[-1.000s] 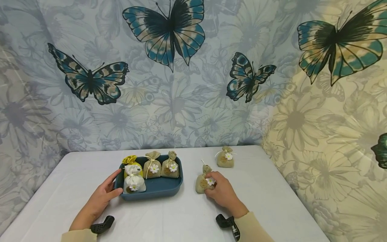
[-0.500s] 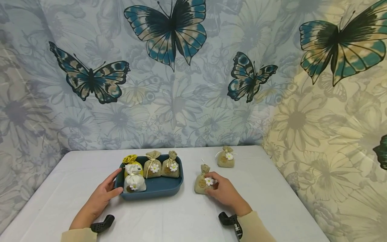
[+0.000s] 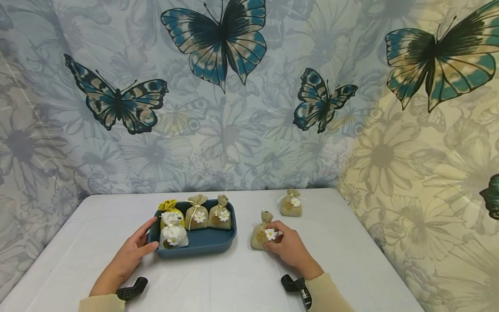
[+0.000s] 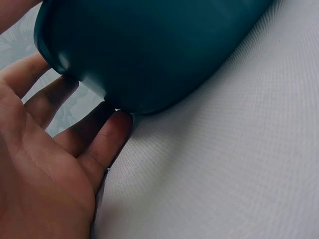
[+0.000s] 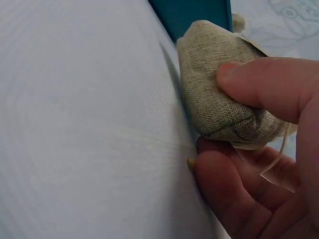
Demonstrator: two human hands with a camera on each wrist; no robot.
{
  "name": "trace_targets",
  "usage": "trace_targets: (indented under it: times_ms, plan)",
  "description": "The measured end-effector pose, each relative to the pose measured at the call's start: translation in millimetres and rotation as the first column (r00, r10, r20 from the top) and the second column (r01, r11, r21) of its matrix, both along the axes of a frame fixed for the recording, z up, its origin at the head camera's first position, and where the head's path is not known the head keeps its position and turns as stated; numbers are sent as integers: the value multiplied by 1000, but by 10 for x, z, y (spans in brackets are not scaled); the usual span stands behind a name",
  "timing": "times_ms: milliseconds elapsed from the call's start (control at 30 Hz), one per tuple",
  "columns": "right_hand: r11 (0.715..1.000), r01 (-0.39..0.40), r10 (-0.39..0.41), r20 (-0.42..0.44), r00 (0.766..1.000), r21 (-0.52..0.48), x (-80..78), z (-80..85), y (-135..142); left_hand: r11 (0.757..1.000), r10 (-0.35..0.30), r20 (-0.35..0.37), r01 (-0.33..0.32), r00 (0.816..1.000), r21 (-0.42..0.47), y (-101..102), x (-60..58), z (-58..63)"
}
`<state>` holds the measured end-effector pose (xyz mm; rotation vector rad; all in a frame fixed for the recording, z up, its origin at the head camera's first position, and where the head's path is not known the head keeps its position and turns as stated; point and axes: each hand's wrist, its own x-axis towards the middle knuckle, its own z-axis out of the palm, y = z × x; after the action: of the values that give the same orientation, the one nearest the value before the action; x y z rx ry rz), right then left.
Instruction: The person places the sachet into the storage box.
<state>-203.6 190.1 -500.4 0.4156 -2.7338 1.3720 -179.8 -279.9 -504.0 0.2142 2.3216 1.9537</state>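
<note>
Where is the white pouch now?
In the head view, the white pouch sits inside the blue tray at its left end, in front of the yellow pouch.

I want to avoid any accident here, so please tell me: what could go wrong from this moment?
The right hand pinches the beige sachet close to its white flower, so the flower might get pulled loose. The left hand touches one end of the blue tray; a push there could slide it and perhaps tip the white sachet inside.

No readable text, labels, numbers or signs anywhere
</note>
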Motion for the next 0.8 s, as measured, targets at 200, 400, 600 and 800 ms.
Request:
trace_targets:
  times_ms: [200, 400, 600, 800]
  plan:
    - [979, 72, -52, 110, 993, -191, -10, 16, -4, 1000, -10, -2, 10, 1000, 3, -2, -9, -1]
    - [923, 110, -65, 130, 989, -369, -43, 38, 14, 1000, 0, 11, 0, 1000, 11, 9, 1, 11]
    - [863, 117, -42, 160, 986, -491, -53, 70, 39, 1000, 1, 9, -1, 1000, 2, 4, 2, 18]
    - [815, 77, 7, 142, 990, -574, -44, 102, 59, 1000, -1, 12, 1, 1000, 2, 1, 0, 20]
